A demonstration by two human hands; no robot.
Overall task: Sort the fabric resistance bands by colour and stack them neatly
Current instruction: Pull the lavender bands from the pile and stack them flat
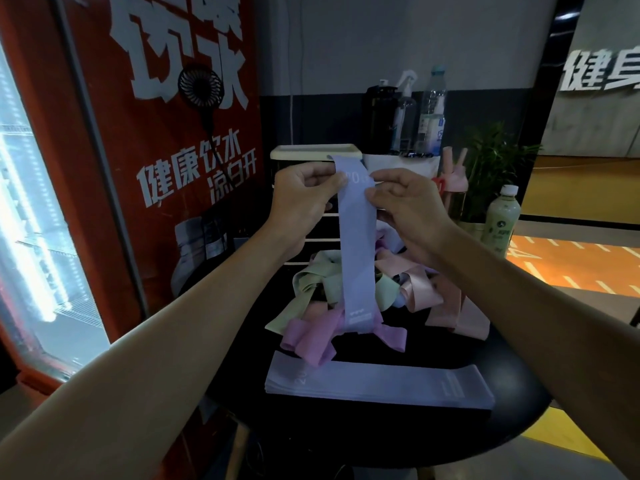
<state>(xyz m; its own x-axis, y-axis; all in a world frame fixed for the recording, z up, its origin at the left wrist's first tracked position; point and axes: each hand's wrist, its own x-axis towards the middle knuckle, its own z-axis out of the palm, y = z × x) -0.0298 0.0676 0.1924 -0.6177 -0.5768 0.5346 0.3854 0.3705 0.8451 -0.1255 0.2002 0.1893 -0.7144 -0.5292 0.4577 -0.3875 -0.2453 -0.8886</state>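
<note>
**Above the pile (pixel 313 278): band (pixel 356 258) hanging, not yet stacked**

Up in front of you, your left hand (pixel 304 192) and right hand (pixel 405 206) each pinch the band's top end between thumb and fingers, one on either edge. From there the lilac band hangs straight down. Its long axis is vertical, its printed face is toward you, and its labelled lower end points at the table (pixel 519 427), over the pile's purple loops. Whether it touches them is unclear.

The stack (pixel 377 382) of lilac bands lies nearer you, long axis running left to right. So the band needs a quarter turn before it goes down — lay it skewed and the stack loses its edges. If you lower it carelessly, the dangling end may snag a loose loop and drag it along.
</note>
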